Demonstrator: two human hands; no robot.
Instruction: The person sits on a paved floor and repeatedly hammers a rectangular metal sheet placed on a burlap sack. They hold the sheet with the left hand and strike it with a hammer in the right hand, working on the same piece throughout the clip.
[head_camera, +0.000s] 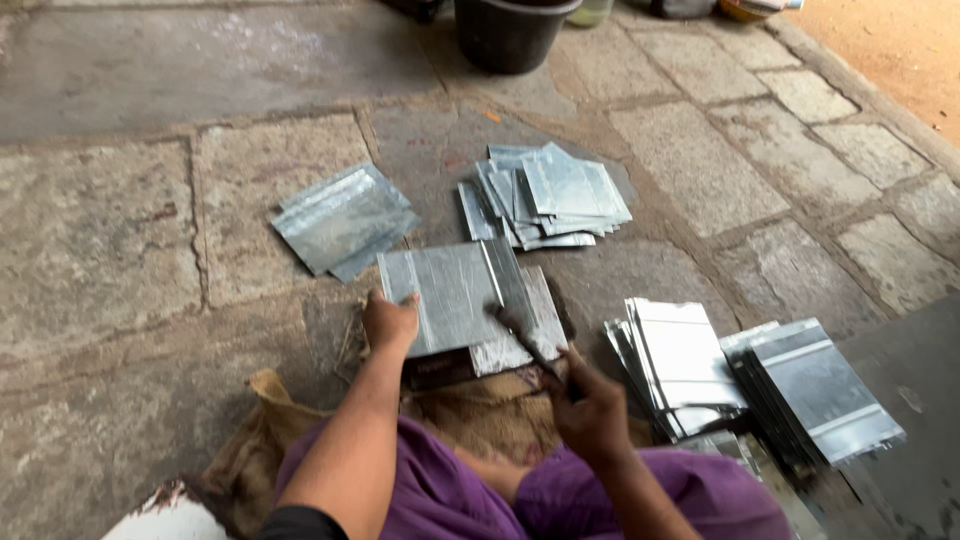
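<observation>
while the left hand (388, 322) pins the near left corner of a grey metal sheet (455, 292) lying on a block, the right hand (590, 405) is closed round a dark tool (530, 345), perhaps a hammer, its head on the sheet. more sheet stacks (548, 195) lie far and right on the stone floor (100, 240).
</observation>
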